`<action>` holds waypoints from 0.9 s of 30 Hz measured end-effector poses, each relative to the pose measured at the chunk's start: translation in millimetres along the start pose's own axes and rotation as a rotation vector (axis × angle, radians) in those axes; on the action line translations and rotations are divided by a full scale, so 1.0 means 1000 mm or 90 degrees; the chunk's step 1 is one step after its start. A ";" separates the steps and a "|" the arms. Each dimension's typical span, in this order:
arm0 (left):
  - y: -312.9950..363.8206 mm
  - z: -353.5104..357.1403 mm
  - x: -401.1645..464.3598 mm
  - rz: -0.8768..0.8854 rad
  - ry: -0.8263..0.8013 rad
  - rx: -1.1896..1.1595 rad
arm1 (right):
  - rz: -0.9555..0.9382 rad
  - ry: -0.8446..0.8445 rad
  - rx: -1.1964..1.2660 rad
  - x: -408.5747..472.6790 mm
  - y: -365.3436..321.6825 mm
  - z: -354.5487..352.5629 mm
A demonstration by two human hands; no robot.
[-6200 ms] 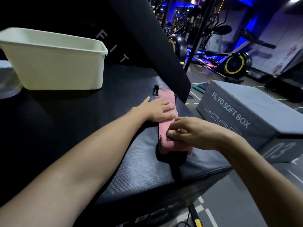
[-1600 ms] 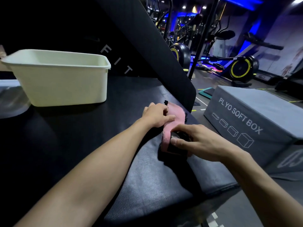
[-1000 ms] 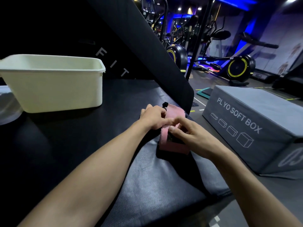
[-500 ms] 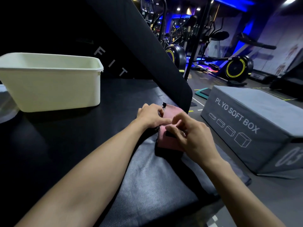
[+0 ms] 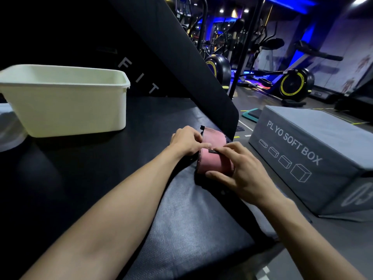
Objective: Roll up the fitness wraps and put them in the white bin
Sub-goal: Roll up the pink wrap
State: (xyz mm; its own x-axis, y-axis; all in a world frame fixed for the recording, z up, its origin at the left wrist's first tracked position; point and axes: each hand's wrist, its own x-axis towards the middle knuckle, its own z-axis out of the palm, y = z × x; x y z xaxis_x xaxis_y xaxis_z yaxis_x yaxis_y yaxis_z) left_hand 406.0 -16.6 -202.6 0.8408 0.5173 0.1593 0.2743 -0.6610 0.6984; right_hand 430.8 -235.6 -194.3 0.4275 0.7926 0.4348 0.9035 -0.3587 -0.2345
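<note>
Pink wrap point(image 5: 214, 159) lies on the black desk point(image 5: 101, 178), mostly rolled, short tail point(image 5: 214, 136) flat beyond. Right hand point(image 5: 240, 174) curls around the roll, thumb beneath. Left hand point(image 5: 187, 141) pinches its near end. Fabric looks soft, light, springy; likely unrolls if released. Best gripped across the roll. White bin point(image 5: 66, 104) well apart, left.

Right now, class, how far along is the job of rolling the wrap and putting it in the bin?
Done: most of the pink wrap is wound into a roll. In hand: the left hand and right hand grip the roll on the black pad, a short flat tail beyond it. Left: finishing the roll and putting it in the white bin.
</note>
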 end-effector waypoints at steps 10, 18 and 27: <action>-0.003 0.000 0.002 -0.053 -0.004 -0.017 | -0.045 -0.123 -0.043 0.034 0.004 -0.020; 0.000 -0.005 0.000 -0.009 -0.047 -0.007 | 0.052 -0.155 -0.038 0.046 -0.001 -0.016; 0.002 -0.040 -0.011 0.050 0.001 -0.111 | 0.130 -0.171 0.024 0.052 -0.002 -0.011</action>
State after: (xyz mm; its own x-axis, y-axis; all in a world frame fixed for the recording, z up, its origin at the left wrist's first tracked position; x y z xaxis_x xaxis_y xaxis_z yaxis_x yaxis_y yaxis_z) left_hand 378.4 -2.4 -174.8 0.8559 0.4682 0.2193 0.1221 -0.5952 0.7942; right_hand 451.0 -199.1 -162.0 0.5717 0.8098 0.1319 0.7962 -0.5089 -0.3273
